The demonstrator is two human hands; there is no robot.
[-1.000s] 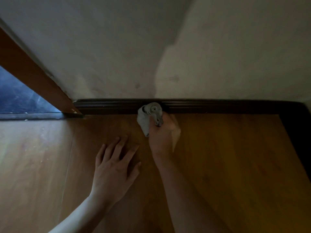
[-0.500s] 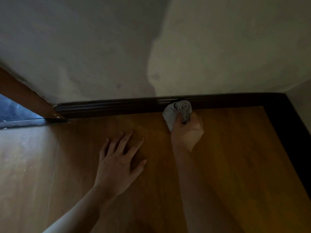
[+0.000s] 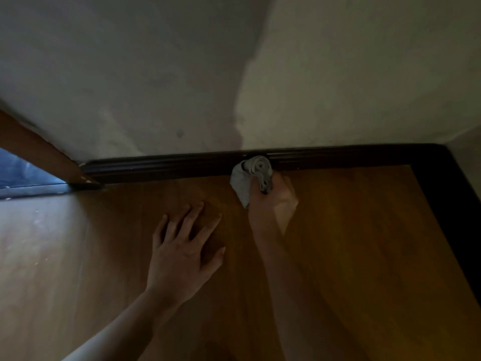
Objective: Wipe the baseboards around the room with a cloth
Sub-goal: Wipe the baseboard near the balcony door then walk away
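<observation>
The right hand [image 3: 272, 204] has slid the cloth [image 3: 250, 175] slightly leftward along the baseboard [image 3: 161, 168]. Its fingers [image 3: 282, 184] curl around the bunched cloth, pressing it against the baseboard. The left hand [image 3: 182, 256] lies flat on the floor [image 3: 364, 243] near the baseboard.

Two hands: left hand [image 3: 182, 259], right hand [image 3: 272, 207]. One cloth [image 3: 246, 178]. Two baseboards: back baseboard [image 3: 156, 166], right baseboard [image 3: 449, 204].

The wooden floor [image 3: 364, 256] bears the left hand [image 3: 182, 256], spread flat.
</observation>
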